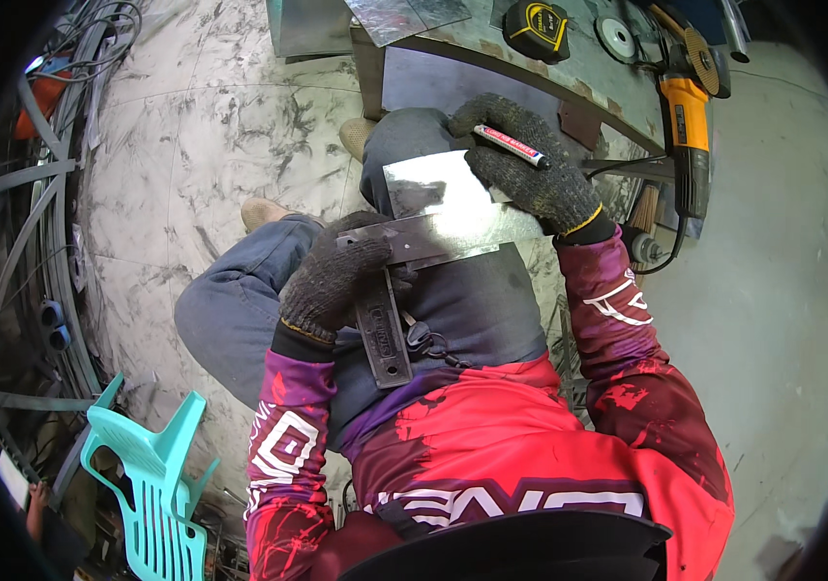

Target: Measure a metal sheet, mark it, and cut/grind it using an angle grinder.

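My left hand (331, 276), in a dark knit glove, is closed around the corner of a try square (384, 339). The square's black handle points back toward my waist, and its steel blade runs to the right over my lap. Beneath the blade, a shiny piece of sheet metal (423, 184) rests on my thigh. A white and red marker pen (511, 145) lies across the fingers of my gloved right hand (535, 169), which is closed around it beside the sheet's right edge. That hand's fingertips are partly hidden.
A metal bench (491, 60) ahead bears a tape measure (537, 31) and a grinding disc (616, 39). An orange angle grinder (687, 116) is at its right end, its cord hanging down. Metal strips (60, 223) and cables line the left side. A turquoise plastic chair (148, 474) stands lower left.
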`<state>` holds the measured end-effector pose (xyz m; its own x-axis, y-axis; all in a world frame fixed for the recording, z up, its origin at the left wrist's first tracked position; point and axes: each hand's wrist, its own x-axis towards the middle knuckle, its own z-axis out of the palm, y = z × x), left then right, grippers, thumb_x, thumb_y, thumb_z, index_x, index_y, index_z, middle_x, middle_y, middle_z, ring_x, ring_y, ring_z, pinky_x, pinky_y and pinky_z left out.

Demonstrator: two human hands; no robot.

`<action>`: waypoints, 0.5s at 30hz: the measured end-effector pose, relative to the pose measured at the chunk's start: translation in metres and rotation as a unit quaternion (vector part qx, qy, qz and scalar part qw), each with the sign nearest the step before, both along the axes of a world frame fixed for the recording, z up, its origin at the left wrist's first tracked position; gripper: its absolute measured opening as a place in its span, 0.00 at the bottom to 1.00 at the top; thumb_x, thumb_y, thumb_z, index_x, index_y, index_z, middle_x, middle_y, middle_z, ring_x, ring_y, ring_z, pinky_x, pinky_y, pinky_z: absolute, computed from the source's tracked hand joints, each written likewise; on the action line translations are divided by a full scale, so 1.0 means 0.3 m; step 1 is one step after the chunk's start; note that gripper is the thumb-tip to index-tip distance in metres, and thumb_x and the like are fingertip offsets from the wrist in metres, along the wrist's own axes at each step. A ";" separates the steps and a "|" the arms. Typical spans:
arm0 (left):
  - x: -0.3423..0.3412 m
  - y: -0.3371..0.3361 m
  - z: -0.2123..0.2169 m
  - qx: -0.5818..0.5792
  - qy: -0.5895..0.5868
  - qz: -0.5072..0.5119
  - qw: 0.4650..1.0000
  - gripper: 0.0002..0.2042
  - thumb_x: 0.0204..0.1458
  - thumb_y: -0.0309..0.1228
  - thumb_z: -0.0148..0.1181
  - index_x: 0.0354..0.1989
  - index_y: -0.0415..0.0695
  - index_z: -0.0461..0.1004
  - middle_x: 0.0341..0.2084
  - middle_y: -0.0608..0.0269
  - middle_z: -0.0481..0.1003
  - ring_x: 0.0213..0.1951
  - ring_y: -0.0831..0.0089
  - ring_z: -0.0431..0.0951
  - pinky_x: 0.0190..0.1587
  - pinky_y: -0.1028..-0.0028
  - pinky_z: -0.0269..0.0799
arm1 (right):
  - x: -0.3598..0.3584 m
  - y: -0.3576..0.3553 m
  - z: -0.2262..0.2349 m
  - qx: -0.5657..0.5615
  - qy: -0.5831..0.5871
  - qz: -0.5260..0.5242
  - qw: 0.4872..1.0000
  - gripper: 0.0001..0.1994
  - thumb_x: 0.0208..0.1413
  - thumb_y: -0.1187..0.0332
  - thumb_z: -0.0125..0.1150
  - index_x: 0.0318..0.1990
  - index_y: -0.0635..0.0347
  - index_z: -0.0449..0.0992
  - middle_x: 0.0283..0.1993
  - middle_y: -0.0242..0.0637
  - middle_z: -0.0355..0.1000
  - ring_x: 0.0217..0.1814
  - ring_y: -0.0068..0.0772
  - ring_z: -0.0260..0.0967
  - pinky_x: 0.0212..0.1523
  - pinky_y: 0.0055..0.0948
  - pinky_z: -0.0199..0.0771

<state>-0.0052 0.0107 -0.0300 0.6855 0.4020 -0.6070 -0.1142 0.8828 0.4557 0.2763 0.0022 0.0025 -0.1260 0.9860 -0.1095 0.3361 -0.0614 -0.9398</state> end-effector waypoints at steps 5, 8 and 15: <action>0.003 0.004 -0.002 0.051 0.023 -0.002 0.998 0.18 0.49 0.29 0.61 0.48 0.34 0.69 0.34 0.54 0.76 0.32 0.64 0.80 0.35 0.67 0.80 | -0.003 0.008 -0.004 0.061 -0.038 0.020 0.997 0.15 0.53 0.73 0.61 0.50 0.63 0.73 0.49 0.39 0.73 0.50 0.30 0.70 0.53 0.31 0.70; 0.007 0.010 0.002 0.070 0.032 -0.014 0.997 0.18 0.49 0.28 0.60 0.48 0.34 0.69 0.33 0.54 0.77 0.32 0.64 0.80 0.35 0.67 0.80 | -0.017 -0.001 -0.002 0.081 -0.025 -0.004 0.996 0.14 0.52 0.72 0.58 0.47 0.62 0.72 0.44 0.40 0.71 0.46 0.33 0.69 0.49 0.32 0.71; 0.015 0.006 0.033 0.005 0.019 0.004 1.000 0.18 0.49 0.26 0.60 0.49 0.33 0.69 0.33 0.52 0.77 0.33 0.63 0.80 0.35 0.65 0.81 | -0.032 -0.018 0.021 0.151 -0.046 -0.025 0.987 0.12 0.50 0.72 0.55 0.44 0.61 0.70 0.40 0.42 0.69 0.41 0.39 0.69 0.45 0.35 0.71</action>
<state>-0.0008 0.0124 -0.0201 0.6583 0.4140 -0.6287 -0.1038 0.8771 0.4689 0.2667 -0.0033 0.0087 -0.0804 0.9801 0.1812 0.4236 0.1982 -0.8839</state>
